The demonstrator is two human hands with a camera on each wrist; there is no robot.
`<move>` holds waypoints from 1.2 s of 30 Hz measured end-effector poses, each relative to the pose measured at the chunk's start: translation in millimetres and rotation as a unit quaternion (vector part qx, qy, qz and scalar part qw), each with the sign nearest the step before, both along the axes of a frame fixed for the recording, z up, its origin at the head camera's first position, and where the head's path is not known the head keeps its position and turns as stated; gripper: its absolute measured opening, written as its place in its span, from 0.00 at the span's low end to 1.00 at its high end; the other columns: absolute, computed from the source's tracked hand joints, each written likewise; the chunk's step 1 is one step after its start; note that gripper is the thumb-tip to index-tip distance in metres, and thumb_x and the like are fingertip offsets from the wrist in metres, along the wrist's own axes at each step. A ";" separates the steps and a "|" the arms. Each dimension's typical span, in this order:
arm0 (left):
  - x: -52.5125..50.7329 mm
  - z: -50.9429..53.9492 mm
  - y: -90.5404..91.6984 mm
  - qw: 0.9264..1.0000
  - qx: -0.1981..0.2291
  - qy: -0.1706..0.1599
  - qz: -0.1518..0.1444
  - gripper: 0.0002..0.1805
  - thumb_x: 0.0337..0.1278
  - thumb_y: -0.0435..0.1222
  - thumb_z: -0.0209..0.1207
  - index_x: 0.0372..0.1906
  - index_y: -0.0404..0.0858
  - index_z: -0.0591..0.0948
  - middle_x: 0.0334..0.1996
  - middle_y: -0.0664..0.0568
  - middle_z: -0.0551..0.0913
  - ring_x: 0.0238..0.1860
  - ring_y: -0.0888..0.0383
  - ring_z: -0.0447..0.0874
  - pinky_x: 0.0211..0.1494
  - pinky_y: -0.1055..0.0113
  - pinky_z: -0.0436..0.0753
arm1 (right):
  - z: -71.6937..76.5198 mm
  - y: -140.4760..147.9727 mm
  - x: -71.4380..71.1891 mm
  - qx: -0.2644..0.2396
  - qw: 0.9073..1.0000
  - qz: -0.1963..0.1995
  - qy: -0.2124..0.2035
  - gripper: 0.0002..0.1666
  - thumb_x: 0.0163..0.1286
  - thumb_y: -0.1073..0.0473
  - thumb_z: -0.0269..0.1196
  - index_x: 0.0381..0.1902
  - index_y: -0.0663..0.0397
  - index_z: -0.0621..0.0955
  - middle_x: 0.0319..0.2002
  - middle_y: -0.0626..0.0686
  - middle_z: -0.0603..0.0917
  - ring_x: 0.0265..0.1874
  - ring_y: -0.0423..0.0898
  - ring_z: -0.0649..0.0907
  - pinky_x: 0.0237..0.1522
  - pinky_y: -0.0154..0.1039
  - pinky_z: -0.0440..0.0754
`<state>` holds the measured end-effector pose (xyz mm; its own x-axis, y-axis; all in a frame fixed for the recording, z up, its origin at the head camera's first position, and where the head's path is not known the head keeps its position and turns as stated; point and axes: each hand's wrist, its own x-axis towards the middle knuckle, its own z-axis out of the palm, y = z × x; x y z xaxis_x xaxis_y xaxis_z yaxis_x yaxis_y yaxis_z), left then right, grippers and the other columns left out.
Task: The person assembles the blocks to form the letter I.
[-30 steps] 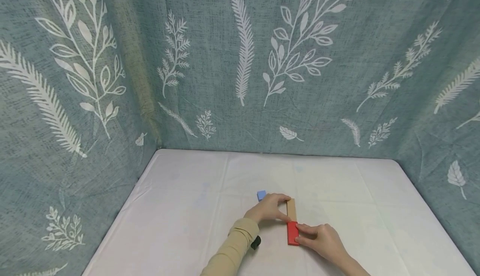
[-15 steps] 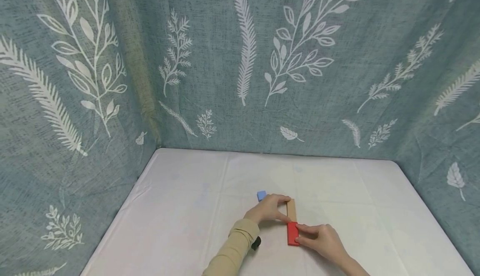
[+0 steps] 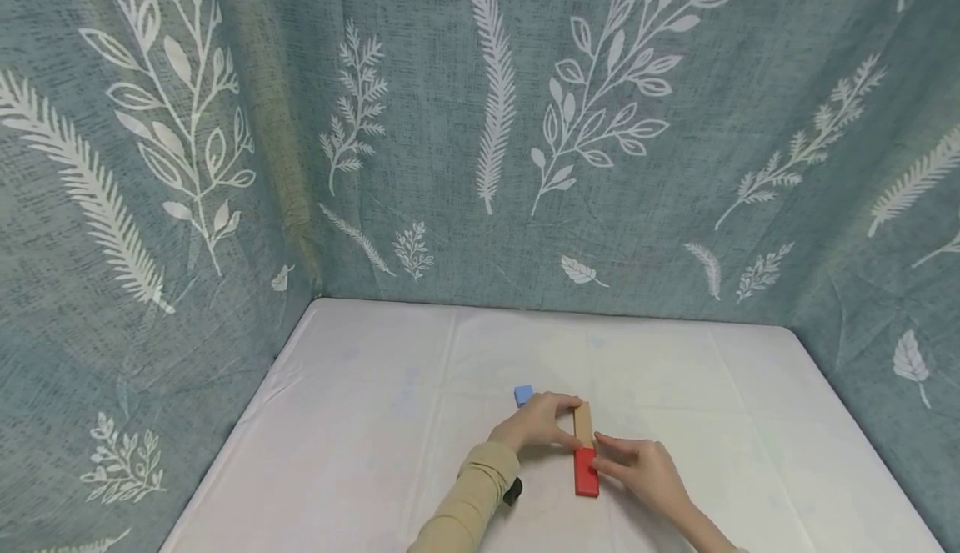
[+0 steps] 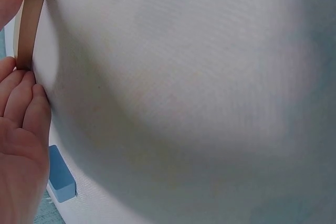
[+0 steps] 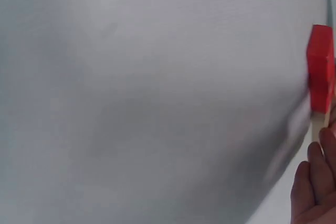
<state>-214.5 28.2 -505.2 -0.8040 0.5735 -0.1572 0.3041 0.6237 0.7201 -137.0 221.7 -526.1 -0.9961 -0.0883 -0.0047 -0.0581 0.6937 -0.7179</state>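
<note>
A tan wooden block (image 3: 582, 424) lies lengthwise on the table, end to end with a red block (image 3: 587, 474) nearer the person. My left hand (image 3: 537, 421) pinches the tan block between fingers at its far end and thumb by the joint. In the left wrist view, those fingers (image 4: 22, 95) meet the end of the tan block (image 4: 30, 30). From the right, my right hand (image 3: 645, 474) has its thumb against the red block and its index finger beside the joint. The right wrist view shows the red block (image 5: 320, 66) near the right hand's extended fingers (image 5: 317, 169).
A small blue block (image 3: 523, 395) sits just behind the left hand. A white cloth covers the table (image 3: 360, 419). Teal curtains (image 3: 420, 161) with white leaf prints enclose its back and sides. A small black object (image 3: 513, 491) shows at the left forearm.
My right hand's fingertips have slid away from me along the red block's side, the index finger now reaching past the joint. The left hand and both blocks look unmoved.
</note>
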 end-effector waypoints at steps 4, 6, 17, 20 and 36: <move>-0.3 -0.1 -0.1 1.000 -0.003 -0.002 0.000 0.35 0.43 0.41 0.72 0.62 0.42 0.75 0.62 0.53 0.76 0.66 0.55 0.70 0.68 0.63 0.72 | 0.3 -5.6 -3.3 0.001 1.000 -0.009 0.002 0.26 0.52 0.48 0.72 0.48 0.50 0.85 0.46 0.52 0.87 0.22 0.32 0.70 0.19 0.26 0.64; -0.5 0.0 -0.5 1.000 -0.002 -0.003 0.001 0.35 0.43 0.41 0.72 0.62 0.42 0.75 0.62 0.53 0.76 0.66 0.55 0.70 0.68 0.63 0.71 | 0.1 -8.3 -4.1 0.007 1.000 -0.013 -0.003 0.25 0.52 0.48 0.72 0.48 0.50 0.85 0.45 0.51 0.87 0.29 0.35 0.74 0.22 0.26 0.65; -1.4 -3.3 0.0 1.000 0.006 0.003 -0.006 0.35 0.43 0.41 0.72 0.62 0.42 0.75 0.62 0.53 0.76 0.66 0.55 0.70 0.69 0.63 0.70 | -0.1 -12.8 -3.4 0.060 0.998 -0.001 0.021 0.20 0.52 0.53 0.72 0.46 0.48 0.86 0.44 0.51 0.87 0.19 0.31 0.68 0.19 0.27 0.61; -2.0 -5.3 0.2 1.000 0.006 0.000 -0.009 0.36 0.44 0.41 0.72 0.63 0.42 0.74 0.63 0.53 0.76 0.67 0.55 0.69 0.69 0.64 0.70 | -0.2 -12.9 -3.9 0.065 0.998 0.004 0.024 0.20 0.52 0.53 0.72 0.45 0.49 0.86 0.44 0.52 0.87 0.17 0.32 0.63 0.18 0.27 0.59; -4.5 -10.8 0.7 1.000 0.012 0.003 -0.009 0.36 0.45 0.41 0.71 0.63 0.42 0.74 0.63 0.52 0.75 0.67 0.55 0.69 0.69 0.63 0.70 | -1.0 -11.4 -5.8 0.062 0.997 0.013 0.042 0.19 0.52 0.54 0.72 0.44 0.51 0.87 0.43 0.53 0.88 0.41 0.49 0.86 0.23 0.26 0.67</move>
